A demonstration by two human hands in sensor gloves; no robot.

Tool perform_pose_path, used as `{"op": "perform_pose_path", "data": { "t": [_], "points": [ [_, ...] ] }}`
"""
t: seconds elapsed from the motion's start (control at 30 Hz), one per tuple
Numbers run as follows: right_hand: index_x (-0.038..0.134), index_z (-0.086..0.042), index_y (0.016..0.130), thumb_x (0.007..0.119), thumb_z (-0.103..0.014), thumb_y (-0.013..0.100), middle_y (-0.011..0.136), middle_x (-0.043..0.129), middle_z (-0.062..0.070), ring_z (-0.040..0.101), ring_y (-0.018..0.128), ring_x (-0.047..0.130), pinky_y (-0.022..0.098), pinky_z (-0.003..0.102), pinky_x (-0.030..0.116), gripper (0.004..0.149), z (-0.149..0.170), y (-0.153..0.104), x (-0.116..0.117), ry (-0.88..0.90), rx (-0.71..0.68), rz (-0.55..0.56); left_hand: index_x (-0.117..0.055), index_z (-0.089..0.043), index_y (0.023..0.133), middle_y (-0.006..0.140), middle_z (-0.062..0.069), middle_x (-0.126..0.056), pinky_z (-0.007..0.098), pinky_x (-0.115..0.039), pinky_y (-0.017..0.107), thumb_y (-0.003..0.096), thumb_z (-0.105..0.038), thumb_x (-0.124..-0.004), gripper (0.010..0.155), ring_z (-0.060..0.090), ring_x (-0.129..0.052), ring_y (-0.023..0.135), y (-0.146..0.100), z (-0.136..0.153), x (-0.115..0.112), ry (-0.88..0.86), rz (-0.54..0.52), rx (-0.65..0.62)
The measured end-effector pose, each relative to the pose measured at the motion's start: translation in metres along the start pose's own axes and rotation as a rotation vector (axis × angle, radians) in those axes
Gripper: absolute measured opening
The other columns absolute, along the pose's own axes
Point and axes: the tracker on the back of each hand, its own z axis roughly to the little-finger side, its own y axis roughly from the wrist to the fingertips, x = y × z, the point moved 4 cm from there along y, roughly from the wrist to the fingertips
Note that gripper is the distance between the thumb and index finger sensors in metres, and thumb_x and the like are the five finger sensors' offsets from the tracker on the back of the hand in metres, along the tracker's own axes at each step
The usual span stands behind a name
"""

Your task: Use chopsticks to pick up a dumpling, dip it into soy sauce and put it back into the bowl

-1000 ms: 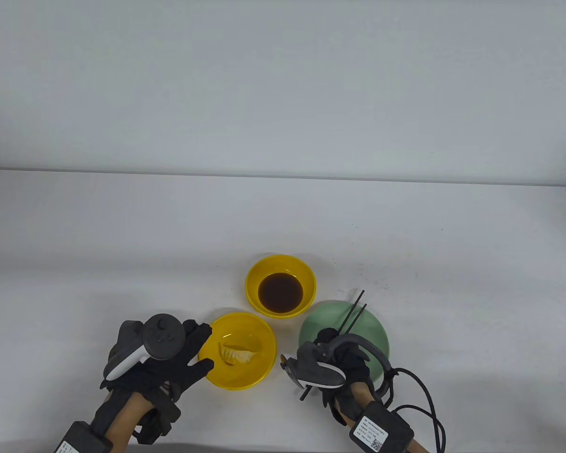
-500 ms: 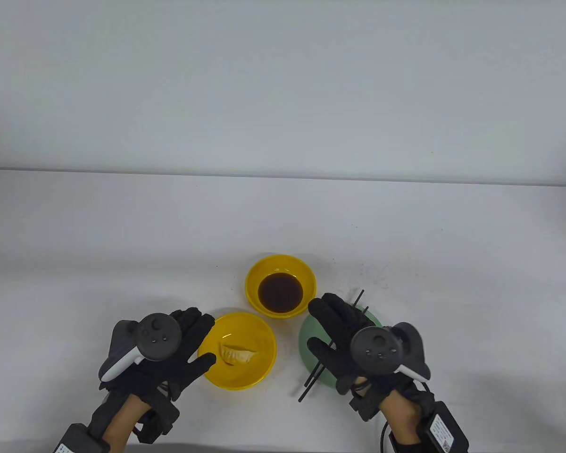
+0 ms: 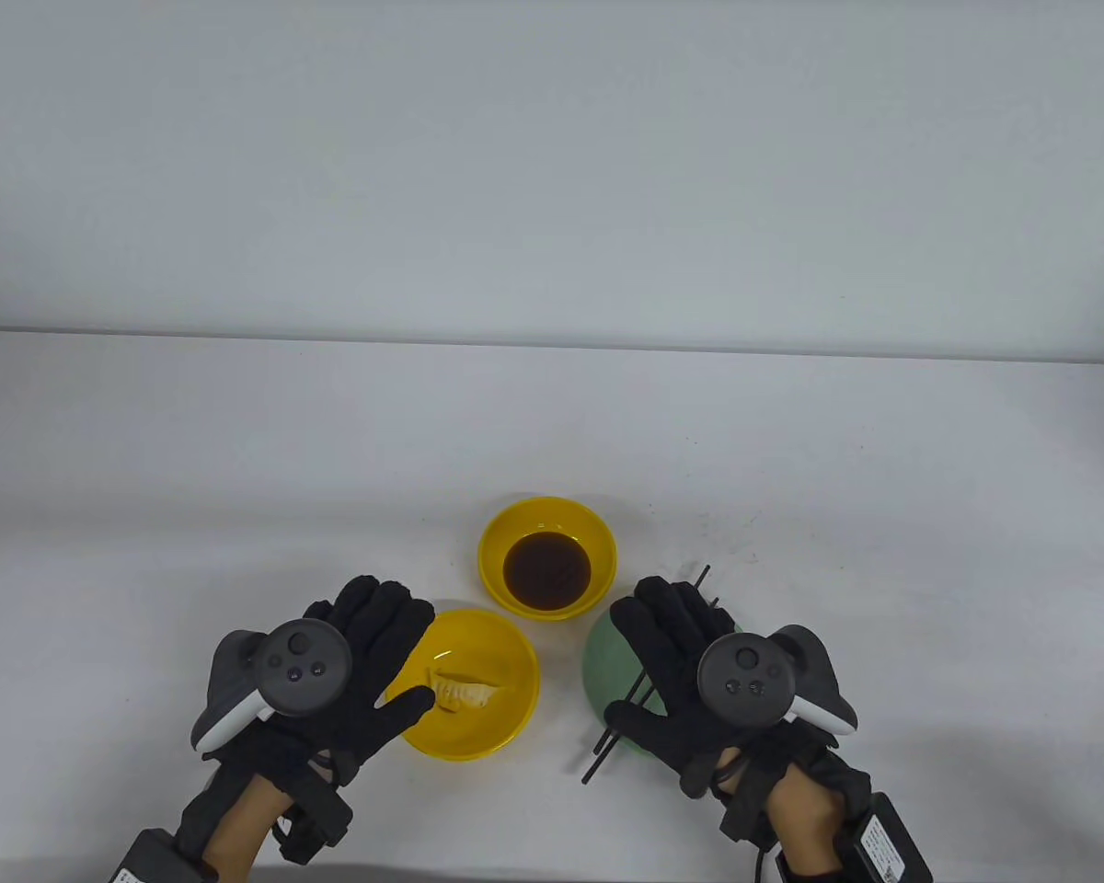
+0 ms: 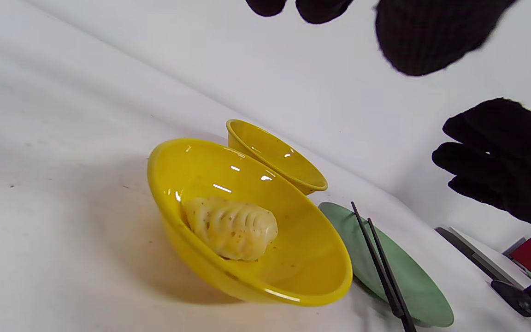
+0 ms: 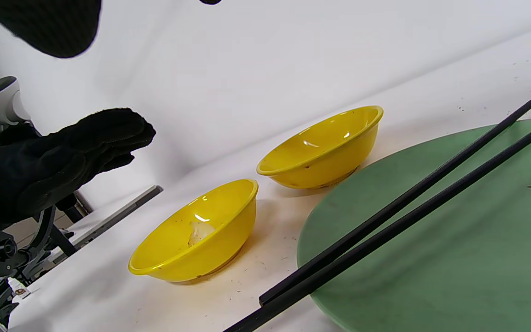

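Note:
A pale dumpling (image 3: 465, 692) lies in the near yellow bowl (image 3: 515, 727). Behind it, a second yellow bowl (image 3: 497, 533) holds dark soy sauce (image 3: 547, 567). Two black chopsticks (image 3: 607, 750) lie side by side across the green plate (image 3: 607, 653). My right hand (image 3: 667, 662) hovers flat over them, palm down with fingers straight, holding nothing. With fingers just as straight, my left hand (image 3: 377, 644) covers the dumpling bowl's left rim, thumb near the dumpling. The left wrist view shows the dumpling (image 4: 231, 227) and chopsticks (image 4: 380, 267). The right wrist view shows the chopsticks (image 5: 399, 216) untouched on the plate (image 5: 454, 258).
The white table (image 3: 552, 432) stretches far behind the bowls to a pale wall. Both bowls and the plate crowd together near the front edge. Dark specks mark the cloth right of the sauce bowl. Stand parts (image 4: 514, 295) show beyond the table's right side.
My right hand turned palm down and straightened its fingers over the plate; the chopsticks stayed put. My left hand slid forward and right, further over the dumpling bowl's rim.

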Motion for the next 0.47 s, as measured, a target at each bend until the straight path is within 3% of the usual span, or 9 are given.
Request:
{"op": "perform_pose_path", "data": {
  "t": [0.47],
  "points": [
    [0.023, -0.020, 0.111, 0.068, -0.063, 0.048, 0.114, 0.005, 0.018, 0.054, 0.102, 0.016, 0.066, 0.075, 0.027, 0.088, -0.0009, -0.0001, 0.0003, -0.021, 0.019, 0.005, -0.024, -0.050, 0.112, 0.124, -0.014, -0.015, 0.057, -0.006, 0.085, 0.0440, -0.065, -0.068, 0.082, 0.025, -0.005, 0.121, 0.0008, -0.0009, -0.0030, 0.012, 0.015, 0.004]
  ]
}}
